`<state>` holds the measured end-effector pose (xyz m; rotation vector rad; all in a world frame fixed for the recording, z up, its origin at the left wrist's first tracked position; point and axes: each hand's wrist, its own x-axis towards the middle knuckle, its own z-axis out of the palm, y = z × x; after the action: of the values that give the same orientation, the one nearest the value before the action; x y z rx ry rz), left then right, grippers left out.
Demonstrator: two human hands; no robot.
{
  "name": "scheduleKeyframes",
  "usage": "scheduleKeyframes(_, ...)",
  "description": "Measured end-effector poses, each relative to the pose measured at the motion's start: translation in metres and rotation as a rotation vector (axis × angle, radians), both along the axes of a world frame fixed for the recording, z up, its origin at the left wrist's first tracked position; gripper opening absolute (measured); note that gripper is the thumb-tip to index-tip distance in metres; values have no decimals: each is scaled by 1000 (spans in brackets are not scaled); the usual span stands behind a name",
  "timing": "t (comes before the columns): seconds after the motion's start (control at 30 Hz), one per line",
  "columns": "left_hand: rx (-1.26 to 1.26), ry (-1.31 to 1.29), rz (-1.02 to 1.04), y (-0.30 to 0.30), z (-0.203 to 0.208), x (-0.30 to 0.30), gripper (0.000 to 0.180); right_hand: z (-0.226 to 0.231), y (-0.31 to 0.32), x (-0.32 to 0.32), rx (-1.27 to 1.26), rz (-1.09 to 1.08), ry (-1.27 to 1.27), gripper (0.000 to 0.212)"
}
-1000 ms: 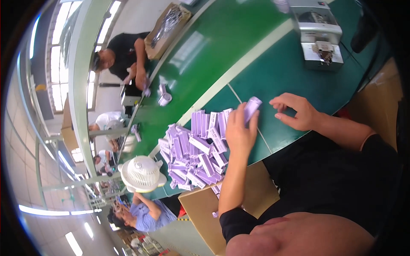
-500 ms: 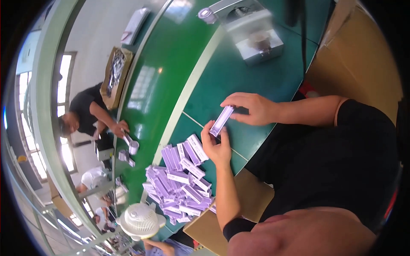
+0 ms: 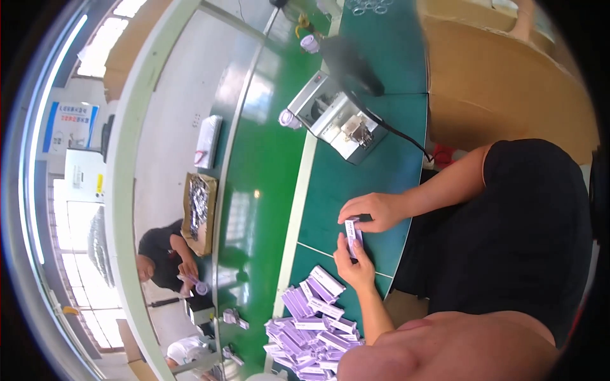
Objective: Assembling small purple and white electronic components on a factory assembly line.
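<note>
My left hand (image 3: pixel 353 265) and my right hand (image 3: pixel 373 211) meet over the green table (image 3: pixel 267 178) and both grip one small purple and white carton (image 3: pixel 352 233), held on end between the fingertips. My left forearm comes up from the lower edge; my right forearm comes in from the right. Just below my left hand lies a loose heap of several matching purple cartons (image 3: pixel 311 324) on the table.
A small grey and white machine (image 3: pixel 335 119) with a black cable stands farther along the table. A large cardboard box (image 3: pixel 502 82) sits at the upper right. Across the table a co-worker in black (image 3: pixel 164 253) handles a purple item beside a tray of parts (image 3: pixel 199 208).
The view has swung, so the heap of cartons now sits lower in the picture. Both hands stay on the one purple carton, now held closer to the table edge.
</note>
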<state>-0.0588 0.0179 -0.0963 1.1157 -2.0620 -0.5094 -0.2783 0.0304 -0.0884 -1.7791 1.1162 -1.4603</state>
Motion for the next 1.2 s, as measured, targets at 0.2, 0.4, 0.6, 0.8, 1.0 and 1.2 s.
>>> scheduleKeyframes(0.2, 28, 13, 22, 4, 1, -5, 39, 1, 6, -1, 87, -28, 0, 33)
scheduleKeyframes(0.4, 19, 26, 7, 5, 0, -7, 38, 4, 11, -1, 110, -21, 50, 31)
scheduleKeyframes(0.6, -24, -25, 21, 6, 0, -3, 36, -1, 7, 5, 64, -45, 84, 37)
scheduleKeyframes(0.8, -19, 19, 13, 3, -4, -1, 36, 4, 5, 6, 138, -13, -14, 37)
scheduleKeyframes(1.0, -50, 101, 31, 3, -4, 4, 37, 42, -59, 15, -222, -252, 143, 42)
scheduleKeyframes(1.2, 78, 229, 49, 2, -11, 9, 39, 94, -204, 11, -45, -758, 510, 55)
